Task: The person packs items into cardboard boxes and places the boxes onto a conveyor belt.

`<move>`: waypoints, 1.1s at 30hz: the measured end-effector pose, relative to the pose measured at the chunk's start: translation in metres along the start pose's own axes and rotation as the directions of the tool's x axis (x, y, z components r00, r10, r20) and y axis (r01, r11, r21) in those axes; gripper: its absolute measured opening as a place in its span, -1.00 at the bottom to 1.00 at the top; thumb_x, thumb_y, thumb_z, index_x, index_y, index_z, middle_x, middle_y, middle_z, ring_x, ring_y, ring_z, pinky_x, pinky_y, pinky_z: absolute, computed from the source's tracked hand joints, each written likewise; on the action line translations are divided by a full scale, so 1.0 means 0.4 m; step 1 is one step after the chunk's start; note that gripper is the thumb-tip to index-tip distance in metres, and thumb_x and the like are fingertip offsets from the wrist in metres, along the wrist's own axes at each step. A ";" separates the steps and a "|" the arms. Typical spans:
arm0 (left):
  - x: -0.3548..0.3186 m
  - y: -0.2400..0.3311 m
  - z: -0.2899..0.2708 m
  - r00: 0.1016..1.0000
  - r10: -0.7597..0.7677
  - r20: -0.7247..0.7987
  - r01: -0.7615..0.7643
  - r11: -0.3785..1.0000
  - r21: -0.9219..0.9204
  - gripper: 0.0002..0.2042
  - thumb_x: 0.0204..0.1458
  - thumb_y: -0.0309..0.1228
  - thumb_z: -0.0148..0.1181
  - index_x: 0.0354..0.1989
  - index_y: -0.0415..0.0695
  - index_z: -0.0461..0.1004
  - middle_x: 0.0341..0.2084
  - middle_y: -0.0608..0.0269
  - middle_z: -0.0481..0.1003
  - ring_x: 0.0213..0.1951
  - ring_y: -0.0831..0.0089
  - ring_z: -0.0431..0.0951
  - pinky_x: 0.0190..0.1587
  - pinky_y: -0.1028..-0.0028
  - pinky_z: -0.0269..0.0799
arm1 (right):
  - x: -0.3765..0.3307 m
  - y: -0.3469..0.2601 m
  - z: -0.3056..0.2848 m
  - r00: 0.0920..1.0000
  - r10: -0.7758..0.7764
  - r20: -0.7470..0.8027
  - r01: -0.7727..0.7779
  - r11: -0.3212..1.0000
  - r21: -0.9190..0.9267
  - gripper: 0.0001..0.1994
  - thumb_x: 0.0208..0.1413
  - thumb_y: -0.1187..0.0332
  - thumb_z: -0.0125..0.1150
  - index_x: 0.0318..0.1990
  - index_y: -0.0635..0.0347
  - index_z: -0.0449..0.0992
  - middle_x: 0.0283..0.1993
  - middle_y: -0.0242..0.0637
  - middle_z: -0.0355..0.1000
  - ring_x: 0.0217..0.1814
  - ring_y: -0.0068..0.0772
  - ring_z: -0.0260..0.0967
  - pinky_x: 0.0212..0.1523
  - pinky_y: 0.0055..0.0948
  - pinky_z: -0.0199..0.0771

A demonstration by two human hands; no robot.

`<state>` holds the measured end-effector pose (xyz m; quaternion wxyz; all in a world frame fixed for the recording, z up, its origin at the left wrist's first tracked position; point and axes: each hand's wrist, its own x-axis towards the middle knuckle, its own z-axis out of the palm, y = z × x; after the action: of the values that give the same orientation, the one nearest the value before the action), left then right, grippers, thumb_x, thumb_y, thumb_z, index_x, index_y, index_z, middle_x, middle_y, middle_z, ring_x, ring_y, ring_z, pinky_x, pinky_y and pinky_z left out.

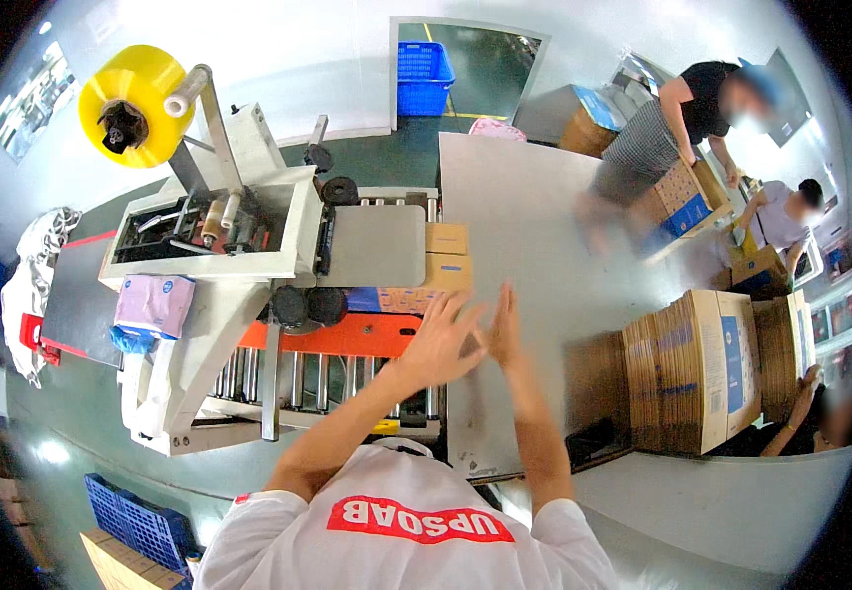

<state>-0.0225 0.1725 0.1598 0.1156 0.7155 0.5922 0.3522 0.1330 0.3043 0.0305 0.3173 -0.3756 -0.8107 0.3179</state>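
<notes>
Head view: my left hand (441,339) and right hand (506,332) are close together, fingers extended, contact unclear; the carton (449,269) lies just beyond the left, partly under the taping machine (293,211). I judge its flaps folded, its sealing unfinished; flattened cartons (677,374) rightward seem unformed.

Carton (448,270): its far part is hiding beneath the grey plate (375,246).
Left hand (441,339): its fingers are overlapping the carton's near end, leaving contact unclear.
Right hand (507,329): it is turning its edge up, concealing the palm.
Standing co-worker (719,103): face and lower legs are blurring.
Carton stack (706,369): it is screening most of another co-worker (795,413).
White shirt (396,551): it is running off the lower edge.
</notes>
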 end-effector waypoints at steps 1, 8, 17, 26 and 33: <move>-0.038 0.009 0.018 0.998 -0.023 0.058 0.026 0.998 -0.065 -0.32 -0.05 -0.27 0.39 0.28 -0.18 0.29 0.29 -0.16 0.20 0.34 -0.15 0.14 0.38 -0.02 0.08 | -0.089 0.066 0.025 0.995 0.092 0.029 -0.090 0.993 -0.073 0.04 -0.02 -0.01 0.35 0.40 0.59 -0.08 0.46 0.48 -0.15 0.51 0.44 -0.15 0.50 0.11 -0.17; -0.378 -0.022 0.072 0.939 -0.185 0.291 0.267 0.924 -0.273 -0.52 0.03 -0.30 0.29 0.12 -0.24 0.41 0.12 -0.14 0.39 0.18 -0.08 0.40 0.23 0.15 0.36 | -0.552 0.025 0.172 0.931 0.296 0.214 -0.160 0.856 -0.491 -0.06 0.10 -0.08 0.23 0.40 0.51 0.01 0.49 0.28 -0.10 0.54 0.31 -0.19 0.48 0.20 -0.22; -0.437 -0.031 0.080 0.830 -0.175 0.529 0.298 0.942 -0.155 -0.51 0.07 -0.26 0.18 0.16 -0.25 0.37 0.04 -0.11 0.44 0.10 -0.05 0.46 0.14 0.14 0.40 | -0.598 -0.017 0.186 0.923 0.323 0.210 -0.135 0.782 -0.608 -0.16 0.22 -0.13 0.03 0.43 0.36 0.04 0.55 0.06 -0.11 0.58 0.19 -0.25 0.45 0.27 -0.24; -0.541 0.023 0.100 0.794 -0.285 0.537 0.399 0.910 -0.108 -0.48 0.09 -0.28 0.20 0.21 -0.24 0.32 0.09 -0.14 0.41 0.15 -0.06 0.43 0.20 0.10 0.37 | -0.622 0.024 0.207 0.975 0.176 0.136 -0.062 0.801 -0.595 -0.15 0.14 0.02 0.16 0.46 0.34 0.00 0.54 0.05 -0.09 0.56 0.23 -0.20 0.46 0.31 -0.27; -0.734 0.098 0.065 0.751 -0.507 0.422 0.556 0.831 0.008 -0.51 0.05 -0.29 0.25 0.13 -0.24 0.36 0.01 -0.14 0.45 0.01 -0.10 0.51 0.06 0.07 0.46 | -0.648 0.011 0.211 0.943 0.274 0.191 -0.097 0.773 -0.627 -0.29 0.30 0.09 -0.02 0.45 0.38 0.01 0.57 -0.01 -0.11 0.60 0.07 -0.24 0.49 0.16 -0.24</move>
<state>0.0093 -0.1042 0.0561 0.3736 0.5662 0.7118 0.1820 0.2050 0.0731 -0.0944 0.0322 -0.4892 -0.8635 0.1183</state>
